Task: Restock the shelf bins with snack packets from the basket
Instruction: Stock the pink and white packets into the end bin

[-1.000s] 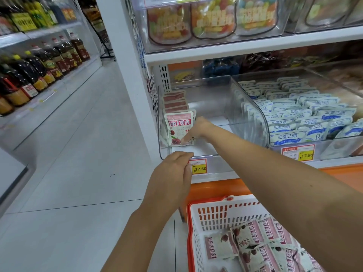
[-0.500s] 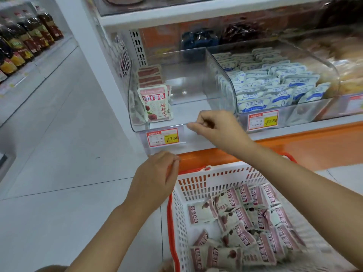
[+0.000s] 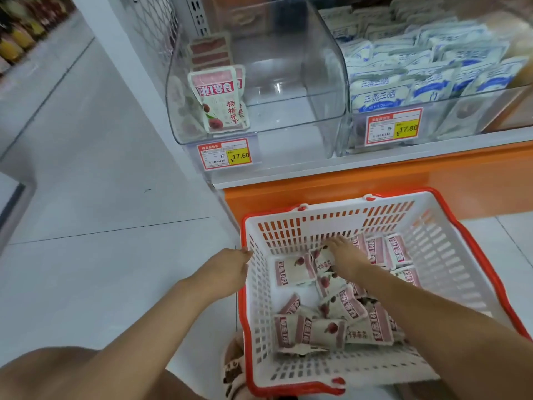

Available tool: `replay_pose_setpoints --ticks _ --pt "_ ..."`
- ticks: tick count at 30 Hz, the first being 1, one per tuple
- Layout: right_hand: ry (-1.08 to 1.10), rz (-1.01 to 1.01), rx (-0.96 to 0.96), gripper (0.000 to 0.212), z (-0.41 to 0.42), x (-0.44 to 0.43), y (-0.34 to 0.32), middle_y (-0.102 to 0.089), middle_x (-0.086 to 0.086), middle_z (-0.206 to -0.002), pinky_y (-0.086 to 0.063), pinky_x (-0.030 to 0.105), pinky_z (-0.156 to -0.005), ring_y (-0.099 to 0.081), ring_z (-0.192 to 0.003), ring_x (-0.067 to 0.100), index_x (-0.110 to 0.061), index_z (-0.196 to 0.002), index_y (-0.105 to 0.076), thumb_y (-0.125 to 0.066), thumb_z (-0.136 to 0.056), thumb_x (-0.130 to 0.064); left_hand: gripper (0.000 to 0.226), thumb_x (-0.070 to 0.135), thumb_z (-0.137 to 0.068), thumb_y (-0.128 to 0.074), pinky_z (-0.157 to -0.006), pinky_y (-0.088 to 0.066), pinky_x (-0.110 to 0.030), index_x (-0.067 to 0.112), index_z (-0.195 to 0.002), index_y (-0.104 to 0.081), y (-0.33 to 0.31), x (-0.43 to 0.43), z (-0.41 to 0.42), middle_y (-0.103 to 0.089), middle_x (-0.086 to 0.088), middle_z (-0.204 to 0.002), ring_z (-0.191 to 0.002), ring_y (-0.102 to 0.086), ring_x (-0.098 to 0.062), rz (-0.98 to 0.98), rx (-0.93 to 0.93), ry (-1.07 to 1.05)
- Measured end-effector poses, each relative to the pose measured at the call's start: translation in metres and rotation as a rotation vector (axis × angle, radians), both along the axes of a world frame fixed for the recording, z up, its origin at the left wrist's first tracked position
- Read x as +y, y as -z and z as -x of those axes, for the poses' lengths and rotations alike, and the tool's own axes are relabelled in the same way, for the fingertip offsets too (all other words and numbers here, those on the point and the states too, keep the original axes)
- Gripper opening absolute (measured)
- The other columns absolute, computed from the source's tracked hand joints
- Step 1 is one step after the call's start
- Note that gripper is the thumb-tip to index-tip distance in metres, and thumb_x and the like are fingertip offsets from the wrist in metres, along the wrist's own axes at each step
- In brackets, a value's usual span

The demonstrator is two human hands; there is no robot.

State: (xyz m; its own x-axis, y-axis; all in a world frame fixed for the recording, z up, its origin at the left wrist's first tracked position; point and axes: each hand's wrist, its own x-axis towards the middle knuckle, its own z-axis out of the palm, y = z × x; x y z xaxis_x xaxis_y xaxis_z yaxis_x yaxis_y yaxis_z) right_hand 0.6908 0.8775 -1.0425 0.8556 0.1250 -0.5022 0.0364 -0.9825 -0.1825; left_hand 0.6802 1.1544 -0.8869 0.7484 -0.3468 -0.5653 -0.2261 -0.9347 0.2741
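My right hand point(image 3: 344, 259) is down in the basket point(image 3: 450, 241), near its far wall, fingers stretched over a packet point(image 3: 321, 262); I cannot tell whether I am gripping it or only touching it. My left hand point(image 3: 227, 268) is open, its fingertips touching the basket's left rim. The basket stands on the floor point(image 3: 101, 197) in front of the shelf point(image 3: 375, 166), and more packets point(image 3: 340, 310) lie jumbled across its bottom, most toward the near edge. On the shelf, the clear bin point(image 3: 302, 53) holds a short row of packets at its left side, the front one point(image 3: 220, 102) standing upright. The next bin point(image 3: 490, 111) to the right is full of blue packets point(image 3: 383, 93).
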Motion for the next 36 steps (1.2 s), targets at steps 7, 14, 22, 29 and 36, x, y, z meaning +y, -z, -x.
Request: replay_pose_setpoints --ticks 7,14,22,29,36 --pt "0.446 0.032 -0.259 0.063 0.005 0.004 0.036 -0.045 0.008 -0.131 -0.026 0.034 -0.113 -0.037 -0.123 0.022 -0.009 -0.131 -0.046 -0.069 -0.081 -0.040 0.042 0.020 -0.104 -0.027 -0.085 -0.036 -0.016 0.012 -0.143 -0.041 -0.005 -0.007 -0.005 -0.055 -0.009 -0.130 -0.110 -0.055 -0.018 -0.006 0.000 -0.014" --pt "0.735 -0.334 -0.066 0.008 -0.009 0.016 0.011 -0.057 -0.005 -0.063 -0.043 0.021 -0.048 -0.052 -0.054 0.009 -0.025 -0.091 -0.062 -0.057 -0.094 -0.019 0.040 0.021 -0.102 -0.032 -0.098 -0.043 -0.022 0.015 -0.138 -0.049 0.002 -0.002 -0.012 -0.051 -0.003 -0.140 -0.115 -0.056 -0.017 0.011 0.044 -0.024" --pt "0.386 -0.638 -0.190 0.029 -0.009 0.030 -0.108 -0.056 0.002 -0.064 -0.034 0.023 -0.050 -0.051 -0.057 0.017 -0.012 -0.074 -0.054 -0.062 -0.091 -0.035 0.034 0.029 -0.100 -0.040 -0.083 -0.047 -0.021 0.018 -0.128 -0.058 -0.026 -0.014 -0.017 -0.063 -0.001 -0.121 -0.100 -0.062 -0.015 -0.048 -0.224 0.033" --pt "0.119 -0.722 -0.297 0.022 -0.013 0.034 -0.251 -0.057 -0.008 -0.055 -0.049 0.033 -0.060 -0.061 -0.058 0.014 -0.019 -0.067 -0.057 -0.072 -0.083 -0.016 0.031 0.024 -0.097 -0.043 -0.092 -0.039 -0.017 0.014 -0.117 -0.065 -0.108 -0.017 -0.019 -0.066 0.000 -0.117 -0.107 -0.060 -0.015 0.493 -0.951 -0.144" --pt "0.174 -1.171 -0.760 0.022 -0.046 0.051 -0.358 -0.061 -0.008 -0.054 -0.053 0.021 -0.056 -0.059 -0.053 0.005 -0.015 -0.071 -0.056 -0.069 -0.083 -0.003 0.045 0.017 -0.100 -0.040 -0.111 -0.019 -0.022 0.014 -0.145 -0.037 -0.113 -0.003 -0.033 -0.035 -0.002 -0.152 -0.140 -0.031 -0.017 0.336 -0.855 -0.247"
